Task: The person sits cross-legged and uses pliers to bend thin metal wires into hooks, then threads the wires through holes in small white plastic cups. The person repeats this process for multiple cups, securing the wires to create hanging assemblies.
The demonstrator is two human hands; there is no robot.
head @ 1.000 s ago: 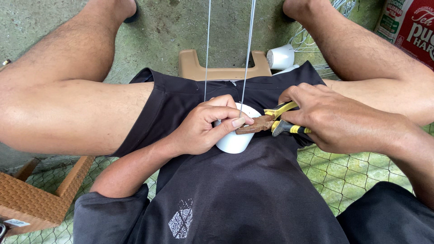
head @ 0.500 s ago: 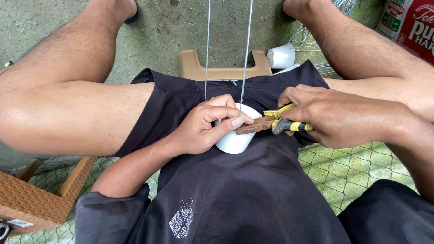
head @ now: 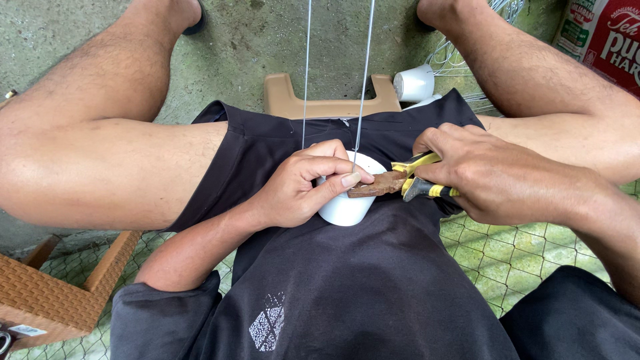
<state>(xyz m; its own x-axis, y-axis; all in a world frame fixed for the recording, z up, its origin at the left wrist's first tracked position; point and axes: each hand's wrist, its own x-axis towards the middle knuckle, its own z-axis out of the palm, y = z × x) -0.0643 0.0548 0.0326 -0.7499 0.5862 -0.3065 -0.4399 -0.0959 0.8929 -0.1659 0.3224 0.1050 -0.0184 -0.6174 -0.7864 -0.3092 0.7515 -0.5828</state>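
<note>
The left hand (head: 293, 190) wraps a firm grip around a white cup (head: 343, 207) on the lap, while the right hand (head: 490, 177) squeezes rusty pliers (head: 393, 183) at its rim. The taut wires (head: 363, 80) could slip free, or the pliers' nose could nick the thumb lying close beside it.

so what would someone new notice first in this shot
At the centre, over the lap, the left hand grips a small white plastic cup, while the right hand holds rusty pliers with yellow-and-black handles against its rim. Two thin metal wires run taut from the cup up out of the top edge. A second white cup lies on the concrete floor beyond a tan plastic stool.
</note>
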